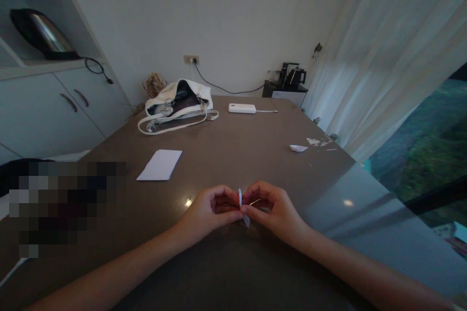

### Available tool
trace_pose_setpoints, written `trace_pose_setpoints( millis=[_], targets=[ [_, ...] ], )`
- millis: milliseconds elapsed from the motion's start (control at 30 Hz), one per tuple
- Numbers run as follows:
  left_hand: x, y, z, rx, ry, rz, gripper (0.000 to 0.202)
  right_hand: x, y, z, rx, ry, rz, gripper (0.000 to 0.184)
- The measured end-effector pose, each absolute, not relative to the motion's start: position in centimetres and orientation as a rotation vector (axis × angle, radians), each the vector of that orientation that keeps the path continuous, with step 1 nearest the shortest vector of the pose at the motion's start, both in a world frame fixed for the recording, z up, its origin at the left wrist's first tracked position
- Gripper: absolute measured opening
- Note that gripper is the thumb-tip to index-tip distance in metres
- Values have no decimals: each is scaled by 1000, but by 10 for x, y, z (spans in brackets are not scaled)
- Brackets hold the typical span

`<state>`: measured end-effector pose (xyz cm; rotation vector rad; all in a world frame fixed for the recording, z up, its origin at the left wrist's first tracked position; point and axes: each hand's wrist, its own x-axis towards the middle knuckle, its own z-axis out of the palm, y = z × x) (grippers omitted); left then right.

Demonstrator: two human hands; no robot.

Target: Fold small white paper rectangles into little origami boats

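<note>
Between my two hands, over the near middle of the table, is a small folded piece of white paper, standing on edge. My left hand pinches it from the left side with thumb and fingertips. From the right, my right hand pinches the same paper, its thumb close to the left thumb. Fingers cover most of the paper, so its full shape is hidden. A folded white paper piece like a small boat lies farther off to the right. To the left rests a stack of white paper sheets.
On the brown table a white handbag stands at the back left, with a white power bank and short cable right of it. White scraps lie near the right edge. A blurred patch covers the left side.
</note>
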<state>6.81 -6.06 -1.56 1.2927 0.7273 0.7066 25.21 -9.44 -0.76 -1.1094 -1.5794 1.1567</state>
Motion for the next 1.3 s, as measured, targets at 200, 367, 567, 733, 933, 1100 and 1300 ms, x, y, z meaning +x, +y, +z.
trace_pose_setpoints(
  millis=[200, 367, 567, 733, 933, 1100, 1300],
  targets=[
    [67, -59, -15, 1289, 714, 734, 23, 253, -94, -7, -1066, -1633, 1145, 20],
    [66, -58, -12, 1368, 667, 736, 16, 252, -95, -8, -1062, -1635, 1160, 19],
    [67, -60, -12, 1389, 650, 773, 13, 253, -94, -10, -1067, -1651, 1128, 21],
    [67, -64, -14, 1479, 653, 798, 10, 253, -93, -11, -1060, -1649, 1137, 21],
    [67, -66, -16, 1585, 664, 821, 4, 252, -96, -7, -1085, -1729, 1034, 15],
    [70, -69, -13, 1671, 717, 858, 2, 247, -100, -7, -1107, -1755, 873, 17],
    [69, -67, -19, 1708, 824, 881, 13, 249, -92, -12, -1102, -1492, 1158, 22]
  ],
)
